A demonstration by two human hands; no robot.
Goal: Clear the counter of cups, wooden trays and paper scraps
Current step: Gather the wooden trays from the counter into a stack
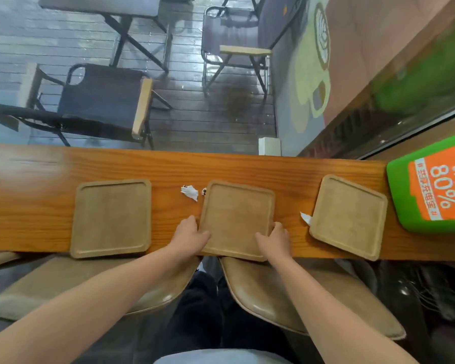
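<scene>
Pinches the middle wooden tray [237,216] by its two side rims with left hand [191,233] and right hand [275,239] (thumbs on top); looks stiff, light, easily lifted level.

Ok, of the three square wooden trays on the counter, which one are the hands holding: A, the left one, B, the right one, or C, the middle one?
C: the left hand and right hand each grip a side edge of the middle square wooden tray, near its front corners.
</scene>
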